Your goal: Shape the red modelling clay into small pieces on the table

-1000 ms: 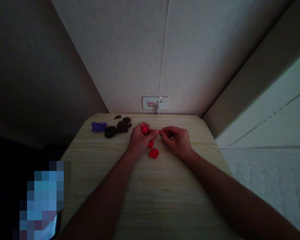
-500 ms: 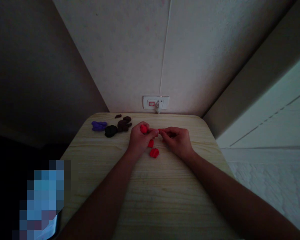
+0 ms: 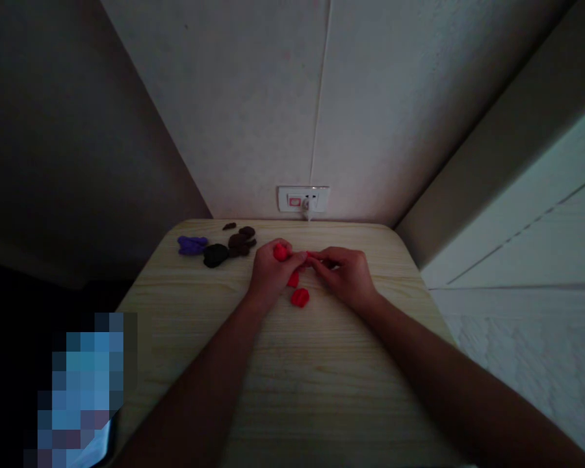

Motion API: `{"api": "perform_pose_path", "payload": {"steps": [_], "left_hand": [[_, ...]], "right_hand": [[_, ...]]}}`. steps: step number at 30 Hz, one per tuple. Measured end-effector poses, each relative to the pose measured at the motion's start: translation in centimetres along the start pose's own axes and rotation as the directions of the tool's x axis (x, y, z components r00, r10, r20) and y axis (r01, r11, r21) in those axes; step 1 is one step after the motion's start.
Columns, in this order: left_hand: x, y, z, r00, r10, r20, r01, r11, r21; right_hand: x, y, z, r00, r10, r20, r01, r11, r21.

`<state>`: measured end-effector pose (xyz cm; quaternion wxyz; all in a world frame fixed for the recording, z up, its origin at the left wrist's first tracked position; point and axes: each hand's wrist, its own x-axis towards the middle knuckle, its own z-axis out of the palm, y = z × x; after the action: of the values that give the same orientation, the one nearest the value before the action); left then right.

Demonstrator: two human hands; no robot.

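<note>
My left hand (image 3: 273, 268) is closed around a lump of red modelling clay (image 3: 279, 252), which shows between thumb and curled fingers. The fingertips of my right hand (image 3: 344, 268) pinch a small bit of red clay (image 3: 310, 255), meeting the left thumb and fingertips. Most of that bit is hidden by the fingers. Just below the left hand, a red clay piece (image 3: 293, 280) is partly covered. Nearer to me, a separate red clay lump (image 3: 300, 298) lies on the wooden table (image 3: 292, 390).
Purple clay (image 3: 192, 245), black clay (image 3: 216, 255) and several brown clay pieces (image 3: 240, 244) lie at the table's back left. A wall socket (image 3: 303, 199) with a plug sits behind the table. A lit, pixelated screen (image 3: 88, 390) stands at the lower left.
My right fingertips have shifted slightly left, closer against the left thumb, over the small red bit. The left hand keeps its lump, and the clay on the table stays put.
</note>
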<state>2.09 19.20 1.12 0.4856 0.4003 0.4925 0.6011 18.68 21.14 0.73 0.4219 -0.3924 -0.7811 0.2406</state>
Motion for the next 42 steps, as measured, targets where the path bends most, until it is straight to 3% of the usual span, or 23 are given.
{"api": "perform_pose_path", "payload": {"steps": [5, 9, 15, 20, 25, 32, 42], "left_hand": [[0.08, -0.03, -0.15, 0.998, 0.058, 0.029, -0.06, 0.996, 0.064], [0.1, -0.11, -0.27, 0.992, 0.072, 0.108, -0.078, 0.995, 0.057], [0.02, 0.01, -0.6, 0.978, 0.049, 0.204, -0.054, 0.998, 0.017], [0.01, 0.16, -0.8, 0.966, 0.021, 0.257, -0.012, 0.999, -0.037], [-0.02, 0.28, -0.76, 0.963, 0.035, 0.266, -0.021, 0.998, -0.057], [-0.06, 0.22, -0.69, 0.972, 0.019, 0.233, -0.013, 1.0, -0.028], [0.0, 0.1, -0.39, 0.984, 0.033, 0.173, -0.039, 0.999, 0.027]], "right_hand": [[0.0, -0.13, -0.17, 0.998, 0.039, 0.04, -0.042, 0.996, 0.077], [0.1, 0.03, -0.15, 0.988, 0.125, 0.094, -0.143, 0.968, 0.208], [0.42, 0.03, -0.1, 0.946, 0.226, 0.233, -0.312, 0.832, 0.459], [0.68, 0.12, -0.12, 0.92, 0.238, 0.313, -0.38, 0.741, 0.553], [0.68, 0.45, -0.07, 0.922, 0.241, 0.303, -0.383, 0.689, 0.616], [0.7, 0.16, -0.13, 0.954, 0.161, 0.251, -0.287, 0.723, 0.628], [0.79, 0.11, 0.03, 0.948, 0.278, 0.155, -0.316, 0.764, 0.562]]}}
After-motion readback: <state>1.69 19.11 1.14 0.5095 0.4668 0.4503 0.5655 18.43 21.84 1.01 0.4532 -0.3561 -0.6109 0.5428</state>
